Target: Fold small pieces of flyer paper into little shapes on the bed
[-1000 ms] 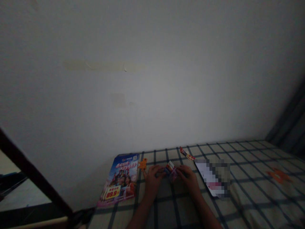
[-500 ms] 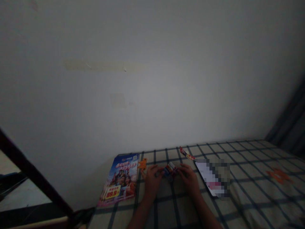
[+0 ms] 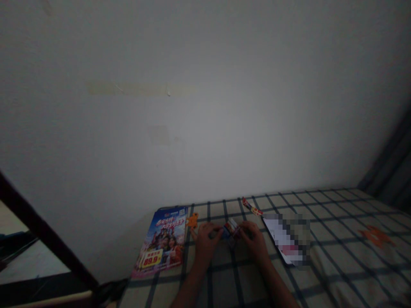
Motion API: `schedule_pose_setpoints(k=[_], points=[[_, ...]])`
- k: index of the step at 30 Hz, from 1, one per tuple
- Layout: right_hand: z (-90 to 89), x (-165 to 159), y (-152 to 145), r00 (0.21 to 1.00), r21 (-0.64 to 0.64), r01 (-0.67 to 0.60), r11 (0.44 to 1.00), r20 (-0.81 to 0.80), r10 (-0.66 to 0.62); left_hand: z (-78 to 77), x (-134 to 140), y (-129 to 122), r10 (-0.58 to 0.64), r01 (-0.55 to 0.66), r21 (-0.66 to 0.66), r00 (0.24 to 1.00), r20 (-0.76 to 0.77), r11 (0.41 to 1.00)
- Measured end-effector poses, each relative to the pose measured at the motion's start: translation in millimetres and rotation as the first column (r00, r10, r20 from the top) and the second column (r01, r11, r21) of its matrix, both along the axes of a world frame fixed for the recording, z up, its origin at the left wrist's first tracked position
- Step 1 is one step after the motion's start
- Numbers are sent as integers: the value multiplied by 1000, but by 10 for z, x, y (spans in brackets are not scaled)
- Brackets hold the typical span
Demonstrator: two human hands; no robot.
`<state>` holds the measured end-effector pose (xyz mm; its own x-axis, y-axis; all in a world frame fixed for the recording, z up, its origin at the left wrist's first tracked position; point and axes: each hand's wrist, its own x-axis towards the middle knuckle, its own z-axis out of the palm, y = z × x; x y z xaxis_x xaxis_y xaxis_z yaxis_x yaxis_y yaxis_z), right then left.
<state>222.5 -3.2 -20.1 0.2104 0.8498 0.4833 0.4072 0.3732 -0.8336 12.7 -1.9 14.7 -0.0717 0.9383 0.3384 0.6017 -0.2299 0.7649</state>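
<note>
Folded paper (image 3: pixel 231 231) (multicoloured) is pinched by left hand (image 3: pixel 206 238) and right hand (image 3: pixel 255 238).

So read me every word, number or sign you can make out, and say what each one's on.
"89.9": yellow box on the top leaflet.
Top leaflet's title and smaller lines: Chinese characters, too blurred to quote.
QR code, top leaflet's upper right corner: unreadable.
Red-and-cream strip: marks too small.
Held printed piece: too blurred.
Pale flat item: partly pixelated, unreadable.
</note>
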Motion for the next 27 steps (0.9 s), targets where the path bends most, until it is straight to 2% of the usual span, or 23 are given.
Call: schedule_pose_setpoints(k=[7, 20, 27], points=[[-3, -2, -7, 1000, -1, -12, 1000, 22, 12, -16, -26, -1, -16, 18, 69, 1000, -20, 997], [-23, -9, -10, 1000, 1, 15, 1000, 14, -15, -14, -5, 21, -73, 68, 95, 996, 45, 993], [-20, 10, 17, 1000, -34, -2, 999, 9, 2, -22, -41, 4, -47, 46, 82, 999, 15, 996]])
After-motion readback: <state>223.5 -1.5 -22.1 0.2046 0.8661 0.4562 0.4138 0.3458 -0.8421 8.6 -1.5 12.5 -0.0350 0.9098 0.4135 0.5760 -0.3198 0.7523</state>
